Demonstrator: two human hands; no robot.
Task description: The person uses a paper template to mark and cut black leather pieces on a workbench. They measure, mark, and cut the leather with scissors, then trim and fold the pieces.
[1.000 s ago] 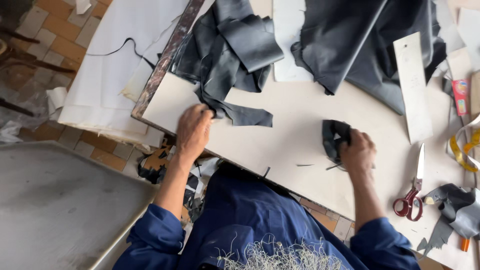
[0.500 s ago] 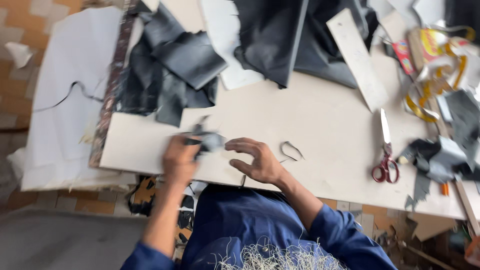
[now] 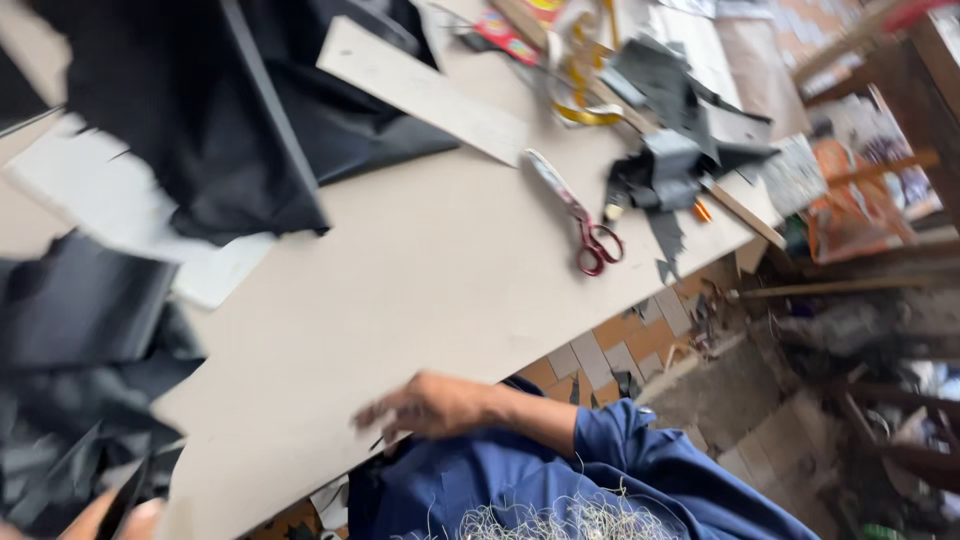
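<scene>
Black leather scraps heaped at lower left of frame, overhanging the table edge; no clear long axis, folds run roughly left to right. Left hand only just visible at bottom left corner, touching the heap's lower edge; blurred, grip cannot be told. Right hand at lower centre, at the table's near edge, fingers spread loosely, holding nothing. Red-handled scissors lie right of centre, blades pointing to upper left, handles toward lower right.

Beige worktable (black leather, scissors)
</scene>
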